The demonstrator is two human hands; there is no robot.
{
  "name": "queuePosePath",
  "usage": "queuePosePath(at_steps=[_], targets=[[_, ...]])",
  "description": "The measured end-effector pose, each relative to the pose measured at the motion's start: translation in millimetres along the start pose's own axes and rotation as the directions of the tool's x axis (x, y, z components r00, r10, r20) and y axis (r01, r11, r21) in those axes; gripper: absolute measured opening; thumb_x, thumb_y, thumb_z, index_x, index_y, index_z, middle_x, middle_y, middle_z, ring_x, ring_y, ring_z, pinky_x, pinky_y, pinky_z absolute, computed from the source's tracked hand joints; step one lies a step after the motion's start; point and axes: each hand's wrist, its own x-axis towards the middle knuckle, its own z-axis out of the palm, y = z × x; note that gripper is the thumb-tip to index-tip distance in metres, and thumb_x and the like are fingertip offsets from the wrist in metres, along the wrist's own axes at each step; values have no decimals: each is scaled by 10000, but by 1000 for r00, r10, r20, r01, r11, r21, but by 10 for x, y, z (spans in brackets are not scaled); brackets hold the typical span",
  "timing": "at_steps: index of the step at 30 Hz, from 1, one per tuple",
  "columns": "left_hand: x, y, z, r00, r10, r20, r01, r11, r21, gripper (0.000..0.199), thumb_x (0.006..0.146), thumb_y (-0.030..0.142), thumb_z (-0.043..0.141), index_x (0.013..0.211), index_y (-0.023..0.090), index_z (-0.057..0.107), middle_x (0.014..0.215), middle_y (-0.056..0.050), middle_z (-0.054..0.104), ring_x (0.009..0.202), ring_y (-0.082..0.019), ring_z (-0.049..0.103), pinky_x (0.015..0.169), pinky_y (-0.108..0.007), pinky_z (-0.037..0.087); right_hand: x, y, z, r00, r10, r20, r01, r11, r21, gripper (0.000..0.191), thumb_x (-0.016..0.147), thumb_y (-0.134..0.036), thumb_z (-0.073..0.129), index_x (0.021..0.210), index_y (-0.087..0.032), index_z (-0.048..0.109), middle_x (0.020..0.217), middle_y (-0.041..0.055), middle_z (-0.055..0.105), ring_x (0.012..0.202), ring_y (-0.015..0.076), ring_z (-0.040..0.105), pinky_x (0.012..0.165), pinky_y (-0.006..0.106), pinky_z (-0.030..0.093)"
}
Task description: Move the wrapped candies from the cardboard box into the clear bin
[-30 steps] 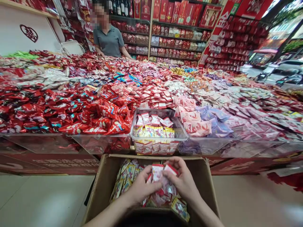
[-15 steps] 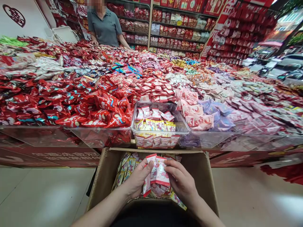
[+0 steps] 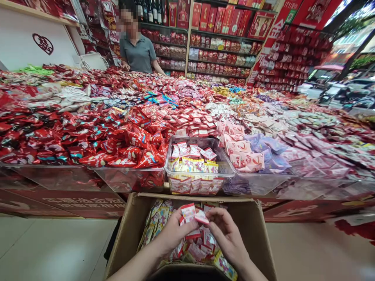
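Observation:
Over an open cardboard box (image 3: 262, 242), my left hand (image 3: 174, 232) is closed on small red-and-white candy packets (image 3: 188, 211), its thumb across the front. My right hand (image 3: 228, 234) pinches the edge of another white-and-red packet (image 3: 202, 217), tilted and touching those in the left hand. Below both hands the box holds loose red-and-white packets (image 3: 196, 251) and yellow patterned packets (image 3: 156, 218). Just beyond the box stands a clear plastic bin (image 3: 199, 175) with rows of pink-white and yellow packets inside.
Red snack bags (image 3: 131, 142) fill the bins on the left, and pink bags (image 3: 240, 148) and purple bags (image 3: 268, 146) lie on the right. Across the display stands a person in a grey shirt (image 3: 137, 54). Shelves of red boxes (image 3: 222, 19) rise behind.
The packets between my hands have tipped from facing me to lying flatter, and my right-hand fingers have shifted. The camera view has tilted up slightly.

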Motion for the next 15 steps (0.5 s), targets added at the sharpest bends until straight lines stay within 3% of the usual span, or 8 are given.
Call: queuePosePath(at_steps=[3,6,11,13,15], targets=[[-22,6,-26,999,23,35,-22,999,-32,400,527,253,758,880,162,595,827,-17,664,752,-156,584,687,-250,456,4,-8,3,993,116,7,-116,993,22,123,685,-289,613,700,-171,579,913,81,530,846,198,522,730,295,431],[-50,35,-36,999,45,26,-43,997,-59,386,509,269,766,832,149,592,762,-21,665,701,-154,590,662,-255,458,31,-199,-96,974,217,61,-223,969,106,146,636,-279,660,664,-167,570,931,82,535,819,198,539,687,291,446],[-10,-7,-49,996,32,-77,-38,996,-75,426,517,368,743,822,145,547,685,-37,657,589,-138,577,514,-221,446,369,-997,-308,996,65,67,-61,996,-60,95,644,-264,643,654,-181,597,860,51,578,810,181,553,685,257,448],[39,-82,-61,994,28,-102,-33,999,-39,461,497,407,740,817,144,537,663,-28,647,531,-118,555,436,-187,407,697,-1243,-272,997,-10,70,24,980,-198,106,638,-271,636,684,-178,613,779,41,606,739,167,562,648,247,450],[91,-168,-78,994,28,-105,-29,1000,-9,500,461,448,739,794,142,525,630,-16,636,464,-97,522,377,-168,359,1124,-1310,-149,996,-25,86,52,944,-325,150,645,-273,616,741,-158,631,730,41,631,681,155,564,616,243,447]])
